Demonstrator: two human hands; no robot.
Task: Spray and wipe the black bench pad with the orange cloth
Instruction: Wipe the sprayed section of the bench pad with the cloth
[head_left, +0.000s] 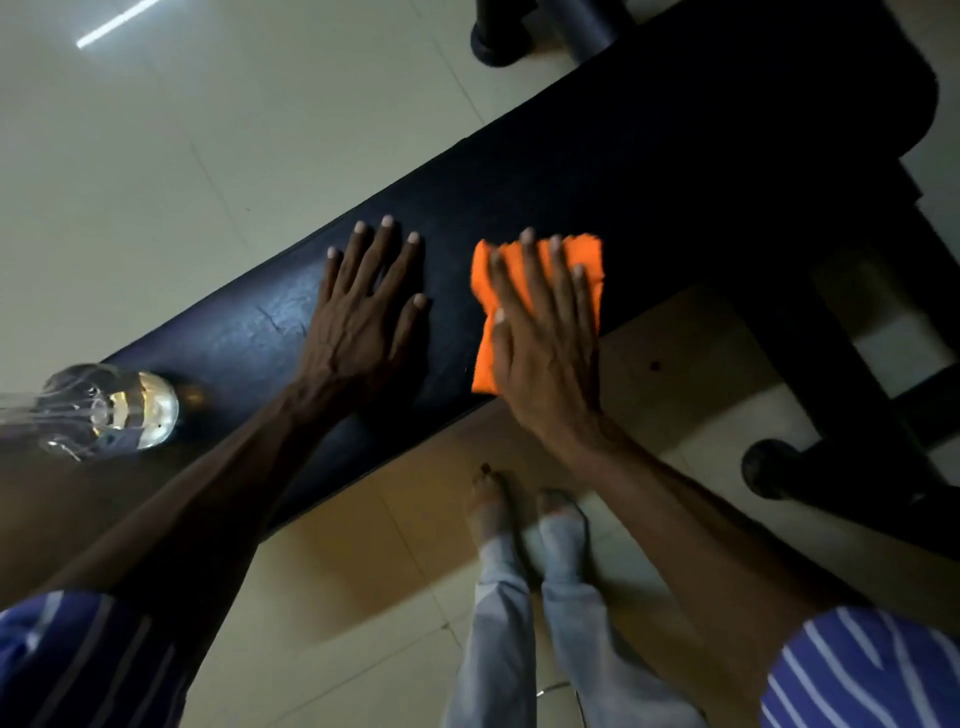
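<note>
- Striped blue sleeves (78, 660) come in at both lower corners, and two bare forearms reach forward from them to the black bench pad (675, 156).
- Left hand (363, 312) lies flat on the surface with the fingers straight and spread; it holds nothing and seems only to steady the body.
- Right hand (545, 338) presses flat on the orange cloth (540, 301), fingers straight, not curled around it. This cloth lies under the palm, close to the near edge of the surface.
- Clear spray bottle (109, 410) stands on the surface, well to the left of the left hand, apart from both hands.
- I judge that the wiping step is in hand, not the spraying.
- For the next move, the right hand must slide the cloth along the pad with even pressure; much of the pad beyond the right hand probably still needs wiping.
</note>
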